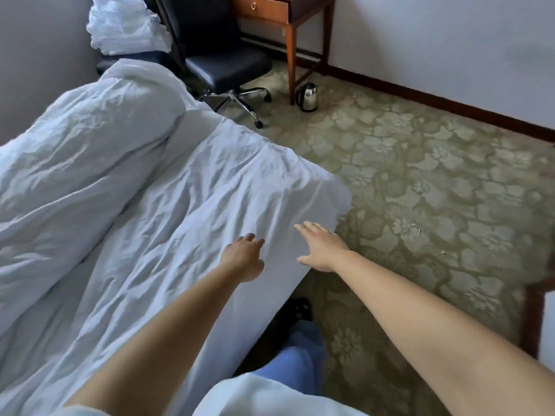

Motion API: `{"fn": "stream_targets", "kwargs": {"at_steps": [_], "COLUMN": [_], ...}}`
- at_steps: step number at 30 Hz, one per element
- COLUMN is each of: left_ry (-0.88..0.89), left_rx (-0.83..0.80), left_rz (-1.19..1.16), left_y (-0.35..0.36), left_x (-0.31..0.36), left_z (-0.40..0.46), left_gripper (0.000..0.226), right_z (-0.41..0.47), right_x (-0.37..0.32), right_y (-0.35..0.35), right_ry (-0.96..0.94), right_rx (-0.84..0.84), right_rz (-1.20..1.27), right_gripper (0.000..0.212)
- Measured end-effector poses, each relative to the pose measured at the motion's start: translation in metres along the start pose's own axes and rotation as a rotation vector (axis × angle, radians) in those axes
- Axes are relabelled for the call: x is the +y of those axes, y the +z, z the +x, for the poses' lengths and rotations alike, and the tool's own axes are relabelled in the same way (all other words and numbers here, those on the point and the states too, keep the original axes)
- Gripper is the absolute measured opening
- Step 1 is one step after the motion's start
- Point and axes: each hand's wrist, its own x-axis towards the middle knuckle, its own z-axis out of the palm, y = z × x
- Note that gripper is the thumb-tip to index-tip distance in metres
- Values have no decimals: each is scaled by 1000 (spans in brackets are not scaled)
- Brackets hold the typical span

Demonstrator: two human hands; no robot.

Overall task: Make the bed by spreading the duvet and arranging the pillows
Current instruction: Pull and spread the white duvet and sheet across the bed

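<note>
A white duvet (75,163) lies bunched in a long roll along the far side of the bed. The wrinkled white sheet (192,199) covers the near side up to the bed's corner (336,187). My left hand (243,256) reaches over the sheet near the bed's edge, fingers loosely bent, holding nothing. My right hand (321,246) stretches out flat with straight fingers over the edge of the bed, close to the corner. A crumpled white pillow (126,25) sits at the top left, beside the chair.
A black office chair (216,61) stands past the bed, and a wooden desk (285,13) behind it. A steel kettle (307,97) sits on the patterned carpet (420,175). A wooden furniture leg (533,313) is at the right. My leg and shoe (297,340) are beside the bed.
</note>
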Motion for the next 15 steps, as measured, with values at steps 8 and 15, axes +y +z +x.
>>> {"fn": "stream_targets", "kwargs": {"at_steps": [8, 15], "left_ry": [-67, -138], "left_rx": [-43, -68], "left_rz": [-69, -83], "left_y": [-67, -117], "left_x": [27, 66], "left_z": [158, 268], "left_gripper": [53, 58], "right_z": [119, 210], "right_x": [78, 152], "right_y": [-92, -158], "right_ry": [1, -70], "right_rx": [-66, -92], "right_rz": [-53, -43], "right_gripper": [83, 81]}}
